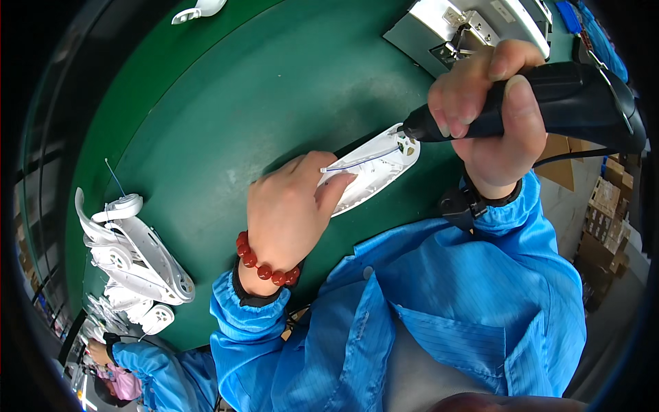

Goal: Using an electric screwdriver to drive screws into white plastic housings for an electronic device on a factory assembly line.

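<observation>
My left hand (292,199) grips the near end of a long white plastic housing (374,168), thumb inside and fingers along its far side. A thin blue wire (364,163) with a small white connector runs along the open inside of the housing. In my right hand (501,110) is a black electric screwdriver (570,99), held sideways with the fingers wrapped round its body. Its tip meets the far end of the housing, beside a round spoked part (408,145). Whether a screw sits under the tip is too small to tell.
A pile of white plastic housings (137,261) lies at the left on the green table (226,123). A metal box-like device (473,31) stands at the back right. Another white part (199,10) lies at the far edge. A co-worker's blue sleeve (161,371) shows lower left; cardboard boxes (604,213) stand right.
</observation>
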Motion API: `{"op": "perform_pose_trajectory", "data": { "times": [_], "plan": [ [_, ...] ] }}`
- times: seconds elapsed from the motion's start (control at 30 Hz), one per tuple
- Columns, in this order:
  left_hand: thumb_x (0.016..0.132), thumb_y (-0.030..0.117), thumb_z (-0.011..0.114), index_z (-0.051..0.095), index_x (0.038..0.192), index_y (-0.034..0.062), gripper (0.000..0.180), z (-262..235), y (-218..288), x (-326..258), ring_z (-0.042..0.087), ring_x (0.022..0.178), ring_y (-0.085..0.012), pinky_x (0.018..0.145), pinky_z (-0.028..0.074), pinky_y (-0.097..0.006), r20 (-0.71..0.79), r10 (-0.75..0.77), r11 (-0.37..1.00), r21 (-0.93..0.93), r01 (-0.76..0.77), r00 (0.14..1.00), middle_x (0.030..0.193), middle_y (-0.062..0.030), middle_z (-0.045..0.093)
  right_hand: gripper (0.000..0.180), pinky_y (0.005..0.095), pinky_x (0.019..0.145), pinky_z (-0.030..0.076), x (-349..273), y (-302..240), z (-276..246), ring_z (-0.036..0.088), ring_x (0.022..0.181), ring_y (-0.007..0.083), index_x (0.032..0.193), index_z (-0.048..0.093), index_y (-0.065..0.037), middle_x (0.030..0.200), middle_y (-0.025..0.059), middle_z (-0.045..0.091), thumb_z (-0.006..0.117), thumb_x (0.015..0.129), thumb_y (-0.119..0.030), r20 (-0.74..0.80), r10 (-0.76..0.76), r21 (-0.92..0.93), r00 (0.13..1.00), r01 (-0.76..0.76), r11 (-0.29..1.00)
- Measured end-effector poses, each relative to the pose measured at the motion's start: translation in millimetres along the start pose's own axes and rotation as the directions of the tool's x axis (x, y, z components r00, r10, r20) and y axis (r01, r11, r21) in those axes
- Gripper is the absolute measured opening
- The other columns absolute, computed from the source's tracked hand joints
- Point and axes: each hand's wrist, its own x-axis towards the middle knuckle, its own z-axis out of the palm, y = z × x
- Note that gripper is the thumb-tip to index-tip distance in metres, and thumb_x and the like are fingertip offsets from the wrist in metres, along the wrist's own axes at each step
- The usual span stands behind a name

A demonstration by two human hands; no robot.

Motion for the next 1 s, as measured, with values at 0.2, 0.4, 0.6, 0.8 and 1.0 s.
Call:
{"op": "perform_pose_trajectory", "data": {
  "times": [0.2,0.4,0.6,0.8,1.0],
  "plan": [
    [0.085,0.021,0.078,0.071,0.097,0.0015,0.024,-1,0,-2,0.067,0.067,-0.0336,0.059,0.051,-0.038,0.010,-0.010,1.000,0.012,0.010,1.000,0.081,-0.0161,0.070,0.021,0.0326,0.052,0.044,0,4,2,0.051,0.056,0.0160,0.106,0.046,-0.006,0.073,0.0078,0.054,0.048,0.102,-0.026,-0.018,0.009,-0.032,1.000,-0.010,0.999],
    [0.085,0.020,0.077,0.071,0.094,0.0023,0.021,5,-4,-6,0.068,0.068,-0.0331,0.060,0.052,-0.039,-0.049,0.040,0.999,0.027,-0.039,0.998,0.081,-0.0137,0.070,0.018,0.0298,0.051,0.045,2,-1,15,0.051,0.053,0.0152,0.094,0.048,-0.003,0.068,0.0098,0.055,0.056,0.098,-0.019,-0.053,0.063,-0.091,0.997,-0.068,0.994],
    [0.085,0.019,0.076,0.069,0.095,0.0067,0.017,2,1,-3,0.067,0.067,-0.0325,0.058,0.053,-0.040,-0.036,0.029,0.997,0.068,-0.026,0.999,0.079,-0.0114,0.070,0.023,0.0314,0.052,0.042,6,-10,0,0.049,0.055,0.0155,0.106,0.050,-0.007,0.071,0.0069,0.054,0.051,0.100,-0.028,0.029,-0.006,-0.033,1.000,0.007,0.999],
    [0.085,0.019,0.078,0.070,0.097,0.0028,0.022,1,1,-3,0.068,0.068,-0.0362,0.060,0.052,-0.039,0.003,-0.013,1.000,-0.001,0.013,1.000,0.081,-0.0171,0.070,0.028,0.0307,0.065,0.040,33,-49,-54,0.047,0.064,0.0111,0.105,0.058,-0.011,0.081,0.0009,0.054,0.044,0.101,-0.035,-0.131,-0.232,-0.019,0.964,0.232,0.973],
    [0.086,0.020,0.077,0.069,0.097,0.0026,0.021,0,0,-3,0.068,0.070,-0.0364,0.061,0.052,-0.039,-0.003,-0.024,1.000,-0.001,0.024,1.000,0.081,-0.0173,0.070,0.019,0.0320,0.061,0.041,49,-36,-65,0.048,0.060,0.0137,0.106,0.052,-0.010,0.077,0.0040,0.054,0.043,0.104,-0.028,-0.208,-0.200,-0.105,0.957,0.182,0.978]
  ]
}}
